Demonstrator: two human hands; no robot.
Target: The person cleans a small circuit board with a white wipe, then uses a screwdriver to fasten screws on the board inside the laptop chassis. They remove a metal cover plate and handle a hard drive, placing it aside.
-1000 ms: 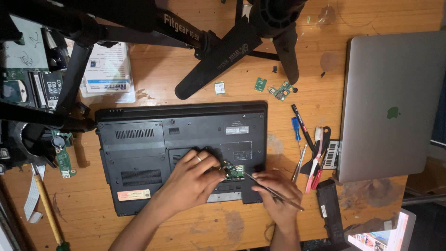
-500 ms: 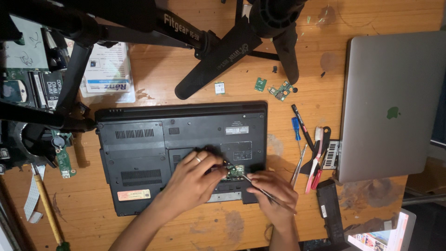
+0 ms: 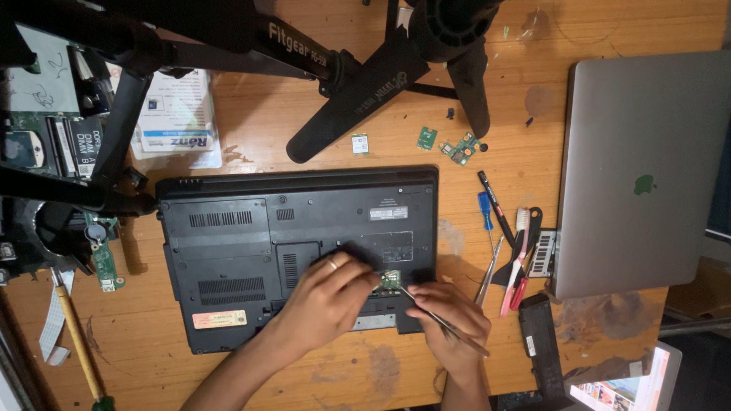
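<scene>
A slim metal tool (image 3: 445, 327) is pinched between the fingers (image 3: 426, 298) of the right hand (image 3: 451, 323), its tip laid against a small green circuit card (image 3: 391, 279) seated in an open bay near the right near corner of the black laptop (image 3: 297, 255). The card's left edge is pressed by the fingers (image 3: 364, 280) of the left hand (image 3: 329, 301), which are held close together; a ring is worn on one of them. The laptop is lain upside down at the middle of the wooden bench (image 3: 266, 114). Just to its right, a blue-handled screwdriver (image 3: 484, 211), a black pen (image 3: 495, 205) and a toothbrush (image 3: 516, 259) are laid out. A closed silver laptop (image 3: 647, 167) is set at the right, black tripod legs (image 3: 365, 84) at the far side.
</scene>
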